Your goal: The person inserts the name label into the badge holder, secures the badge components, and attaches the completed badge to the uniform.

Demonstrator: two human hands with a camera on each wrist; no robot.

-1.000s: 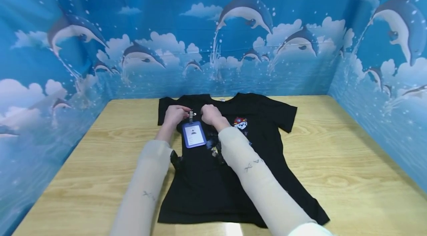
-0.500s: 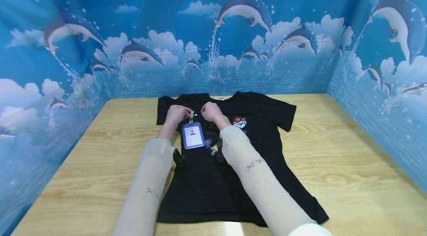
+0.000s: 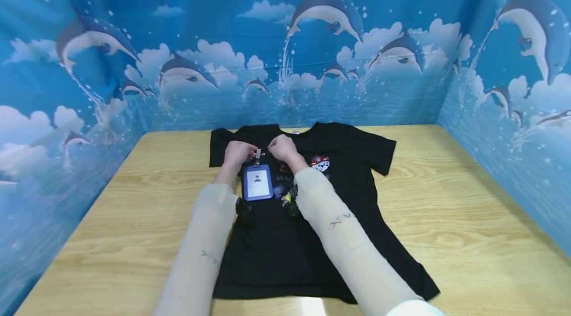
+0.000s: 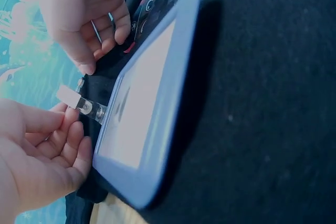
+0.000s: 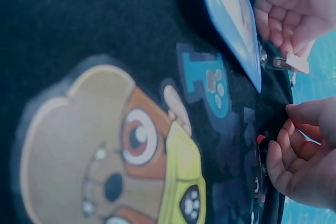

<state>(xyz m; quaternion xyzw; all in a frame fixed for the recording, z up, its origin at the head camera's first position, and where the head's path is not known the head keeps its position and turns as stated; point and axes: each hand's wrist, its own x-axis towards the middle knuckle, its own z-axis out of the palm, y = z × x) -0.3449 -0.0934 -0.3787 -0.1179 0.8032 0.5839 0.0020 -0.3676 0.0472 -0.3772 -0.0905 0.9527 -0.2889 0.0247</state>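
A black T-shirt (image 3: 276, 256) lies spread on the table, collar away from me, with cartoon-dog prints on its front. On its upper left chest is a blue badge holder (image 3: 257, 183) with a white card inside. My left hand (image 3: 239, 152) pinches the metal clip (image 4: 86, 106) at the holder's top between thumb and finger. A small safety pin (image 5: 293, 79) shows beside the clip. Just right of it, my right hand (image 3: 283, 147) has curled fingers; its thumb and forefinger pinch a raised bit of the shirt's cloth, as the right wrist view shows.
The light wooden table (image 3: 446, 207) extends to both sides of the shirt. A blue curtain (image 3: 250, 33) with dolphins and clouds stands behind it and along both sides. Dark wrist-camera mounts (image 3: 243, 209) sit under the sleeves.
My left hand has shifted slightly right with the clip, and the badge holder has swung straighter and a little lower. My right hand stays nearly in place at the shirt.
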